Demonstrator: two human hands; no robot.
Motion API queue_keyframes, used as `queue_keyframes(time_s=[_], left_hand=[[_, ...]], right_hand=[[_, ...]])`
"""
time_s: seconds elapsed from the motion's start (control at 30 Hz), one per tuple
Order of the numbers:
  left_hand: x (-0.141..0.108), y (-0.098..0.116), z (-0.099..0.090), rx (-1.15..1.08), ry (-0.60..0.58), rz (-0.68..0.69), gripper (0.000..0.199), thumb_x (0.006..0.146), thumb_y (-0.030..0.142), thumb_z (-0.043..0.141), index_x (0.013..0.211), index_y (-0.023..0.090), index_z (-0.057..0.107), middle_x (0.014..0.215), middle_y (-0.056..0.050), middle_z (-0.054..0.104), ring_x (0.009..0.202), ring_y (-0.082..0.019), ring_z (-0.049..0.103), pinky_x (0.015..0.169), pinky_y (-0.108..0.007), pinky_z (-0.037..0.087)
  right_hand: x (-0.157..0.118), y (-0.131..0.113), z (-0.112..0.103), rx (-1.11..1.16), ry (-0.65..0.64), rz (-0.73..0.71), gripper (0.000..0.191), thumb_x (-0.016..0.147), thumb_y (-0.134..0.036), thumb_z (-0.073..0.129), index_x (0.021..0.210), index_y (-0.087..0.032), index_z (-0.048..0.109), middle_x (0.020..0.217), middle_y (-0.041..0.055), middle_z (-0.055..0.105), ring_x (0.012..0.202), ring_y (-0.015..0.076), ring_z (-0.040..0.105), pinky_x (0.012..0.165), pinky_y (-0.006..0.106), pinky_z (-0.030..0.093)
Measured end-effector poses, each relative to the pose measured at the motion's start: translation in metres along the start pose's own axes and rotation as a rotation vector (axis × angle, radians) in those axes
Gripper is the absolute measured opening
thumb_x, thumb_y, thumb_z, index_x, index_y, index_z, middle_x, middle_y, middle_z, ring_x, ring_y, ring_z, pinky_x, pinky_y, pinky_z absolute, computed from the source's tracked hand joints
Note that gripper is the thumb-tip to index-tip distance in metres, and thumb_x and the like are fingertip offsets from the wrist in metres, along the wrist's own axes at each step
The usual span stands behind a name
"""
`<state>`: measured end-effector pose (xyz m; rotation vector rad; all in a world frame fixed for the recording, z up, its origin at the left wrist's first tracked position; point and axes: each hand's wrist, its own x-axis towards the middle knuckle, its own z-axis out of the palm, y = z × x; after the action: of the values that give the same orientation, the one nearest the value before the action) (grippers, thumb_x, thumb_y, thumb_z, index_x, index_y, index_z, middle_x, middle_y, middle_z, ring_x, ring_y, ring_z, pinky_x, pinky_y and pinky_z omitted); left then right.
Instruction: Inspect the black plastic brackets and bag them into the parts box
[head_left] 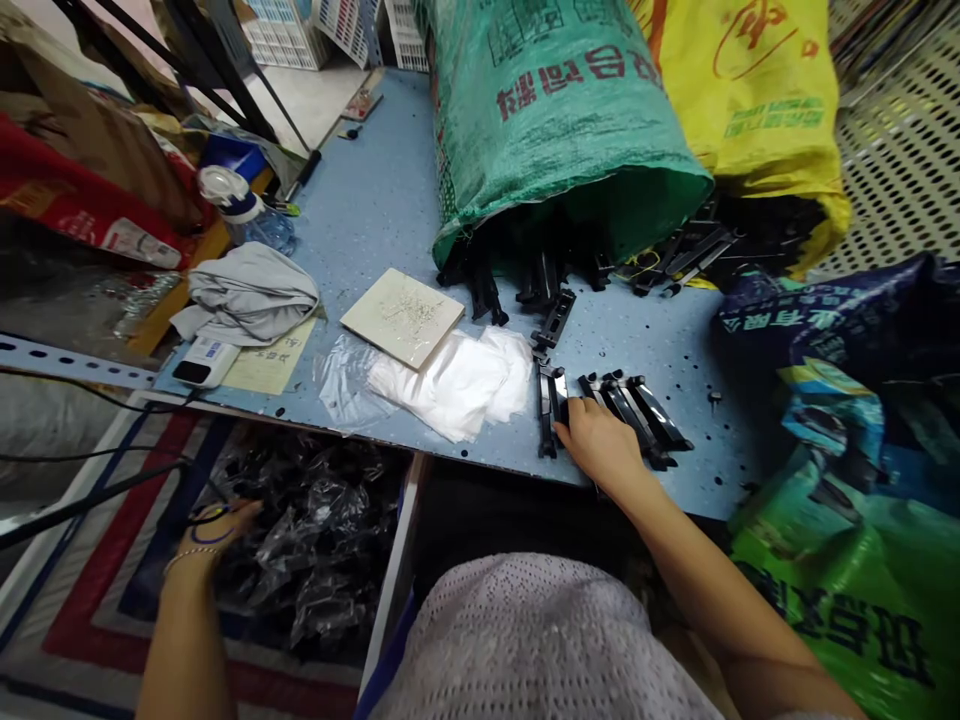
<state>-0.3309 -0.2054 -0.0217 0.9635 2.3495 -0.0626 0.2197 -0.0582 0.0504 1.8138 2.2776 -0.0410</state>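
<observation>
My right hand (602,440) is at the front edge of the blue table, its fingers closed on a long black plastic part (559,392). Beside that hand, several similar black parts (637,415) lie side by side in a slanted row. My left hand (219,528) is low at the left, over a bin of black pieces in clear plastic bags (322,540). Its fingers look stretched out, with nothing visible in them. A dark blue loop lies around that hand, and a beaded bracelet (191,555) is on the wrist. Thin white and clear plastic bags (457,385) lie left of the parts.
A pale square tile (403,316) rests on the bags. Behind, a green sack (562,110) spills black parts, with a yellow sack (750,110) alongside. Grey cloth (247,290), a bottle (244,210) and a small white device (206,362) stand left. Printed bags (847,540) crowd the right.
</observation>
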Motion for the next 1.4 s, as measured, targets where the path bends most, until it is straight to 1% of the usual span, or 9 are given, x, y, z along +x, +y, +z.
queue_keyframes(time_s=[0.1, 0.23, 0.33, 0.5, 0.67, 0.93, 1.1, 1.27, 1.4], left_hand=[[-0.048, 0.112, 0.020, -0.408, -0.219, 0.281, 0.050, 0.070, 0.066, 0.066, 0.086, 0.019, 0.071, 0.080, -0.004, 0.075, 0.074, -0.023, 0.071, 0.070, -0.034, 0.057], [-0.097, 0.267, 0.071, -0.470, 0.145, 0.850, 0.029, 0.092, 0.040, 0.055, 0.101, 0.018, 0.072, 0.107, -0.011, 0.071, 0.095, -0.023, 0.067, 0.090, -0.038, 0.053], [-0.097, 0.327, 0.102, -0.281, 0.316, 0.952, 0.010, 0.086, 0.023, 0.063, 0.086, 0.015, 0.070, 0.104, -0.015, 0.067, 0.101, -0.028, 0.062, 0.089, -0.041, 0.051], [-0.060, 0.327, 0.099, -0.567, 0.084, 0.810, 0.012, 0.079, 0.024, 0.070, 0.072, 0.018, 0.063, 0.074, -0.003, 0.062, 0.071, -0.017, 0.059, 0.069, -0.030, 0.048], [-0.052, 0.316, 0.084, -1.046, -0.249, 0.646, 0.022, 0.069, 0.029, 0.075, 0.078, 0.018, 0.059, 0.068, 0.002, 0.061, 0.061, -0.012, 0.056, 0.061, -0.025, 0.045], [-0.056, 0.307, 0.067, -0.658, 0.114, 0.944, 0.020, 0.081, 0.014, 0.055, 0.089, 0.019, 0.073, 0.098, -0.006, 0.070, 0.096, -0.020, 0.064, 0.093, -0.036, 0.049], [-0.057, 0.310, 0.074, -0.721, -0.016, 0.897, 0.017, 0.081, 0.018, 0.059, 0.092, 0.017, 0.071, 0.091, -0.007, 0.071, 0.084, -0.020, 0.067, 0.081, -0.034, 0.056], [-0.066, 0.307, 0.068, -0.351, 0.358, 0.998, 0.042, 0.079, 0.000, 0.044, 0.107, 0.015, 0.071, 0.120, -0.013, 0.066, 0.115, -0.025, 0.061, 0.106, -0.044, 0.047], [-0.065, 0.309, 0.063, -0.375, 0.356, 1.022, 0.057, 0.083, 0.001, 0.042, 0.136, 0.017, 0.056, 0.141, -0.013, 0.053, 0.132, -0.023, 0.051, 0.114, -0.040, 0.041]], right_hand=[[0.002, -0.007, -0.002, 0.015, -0.076, 0.032, 0.028, 0.095, -0.033, 0.054, 0.109, -0.008, 0.055, 0.100, 0.0186, 0.066, 0.082, 0.0298, 0.070, 0.063, 0.034, 0.049], [0.006, 0.000, 0.002, 0.129, -0.139, 0.061, 0.034, 0.093, -0.024, 0.053, 0.121, -0.004, 0.052, 0.105, 0.0214, 0.067, 0.084, 0.0324, 0.071, 0.069, 0.038, 0.052], [0.005, 0.021, 0.007, 0.433, -0.101, 0.010, 0.036, 0.089, -0.022, 0.057, 0.123, -0.009, 0.055, 0.109, 0.0185, 0.068, 0.099, 0.0319, 0.067, 0.083, 0.041, 0.051], [0.007, 0.026, 0.003, 1.448, -0.143, -0.041, 0.041, 0.084, -0.032, 0.063, 0.124, -0.021, 0.063, 0.107, 0.0078, 0.070, 0.098, 0.0242, 0.066, 0.087, 0.040, 0.052], [0.040, -0.038, 0.001, 2.110, -0.494, 0.000, 0.032, 0.076, -0.029, 0.071, 0.106, -0.019, 0.071, 0.094, 0.0063, 0.073, 0.077, 0.0172, 0.066, 0.073, 0.032, 0.056], [0.060, -0.062, 0.017, 2.249, -0.466, 0.199, 0.023, 0.068, -0.025, 0.078, 0.088, -0.014, 0.072, 0.079, 0.0055, 0.073, 0.069, 0.0151, 0.065, 0.066, 0.027, 0.056], [0.063, -0.068, 0.010, 2.238, -0.584, 0.114, 0.025, 0.067, -0.027, 0.079, 0.087, -0.014, 0.072, 0.081, 0.0064, 0.072, 0.068, 0.0152, 0.065, 0.068, 0.030, 0.056], [0.068, -0.070, 0.010, 2.133, -0.459, 0.141, 0.025, 0.066, -0.029, 0.079, 0.085, -0.014, 0.073, 0.075, 0.0037, 0.071, 0.066, 0.0134, 0.063, 0.062, 0.025, 0.052], [0.042, -0.055, 0.009, 1.995, -0.514, -0.021, 0.035, 0.072, -0.026, 0.078, 0.105, -0.015, 0.071, 0.081, 0.0009, 0.070, 0.070, 0.0114, 0.063, 0.065, 0.022, 0.051]])
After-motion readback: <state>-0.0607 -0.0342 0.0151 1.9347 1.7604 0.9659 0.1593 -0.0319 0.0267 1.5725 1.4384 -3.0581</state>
